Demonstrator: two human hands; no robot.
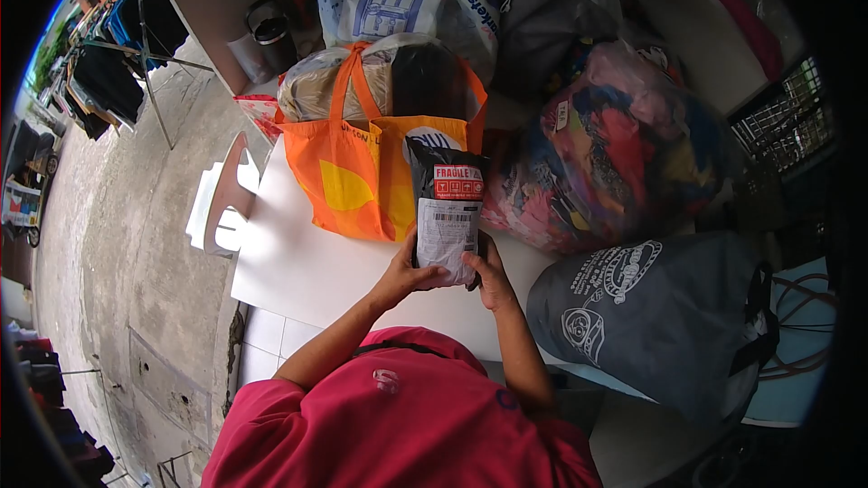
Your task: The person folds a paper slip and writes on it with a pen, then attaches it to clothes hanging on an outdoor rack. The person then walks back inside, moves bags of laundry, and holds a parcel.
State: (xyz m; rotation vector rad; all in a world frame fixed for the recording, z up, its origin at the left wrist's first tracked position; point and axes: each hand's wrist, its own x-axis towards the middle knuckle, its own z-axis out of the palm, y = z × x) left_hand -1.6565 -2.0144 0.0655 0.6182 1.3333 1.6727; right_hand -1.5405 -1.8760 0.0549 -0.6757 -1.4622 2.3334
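Between my two hands is a black plastic-wrapped parcel (449,217), held upright above the white table (298,258). Its front carries a red FRAGILE sticker and a white shipping label with barcodes. My left hand (411,273) grips its lower left side, the thumb lying across the label. On the lower right side, my right hand (489,273) is closed with its thumb on the label's edge. The fingers behind the parcel are mostly hidden. Just beyond it stands an orange and yellow shopping bag (348,176), filled with plastic-wrapped items.
A clear plastic sack of colourful cloth (615,154) sits to the right. Nearer lies a dark grey drawstring bag (646,316) with white print. Behind stand a white and blue bag (389,0) and a black tumbler (271,32). A white chair (226,199) is at the left.
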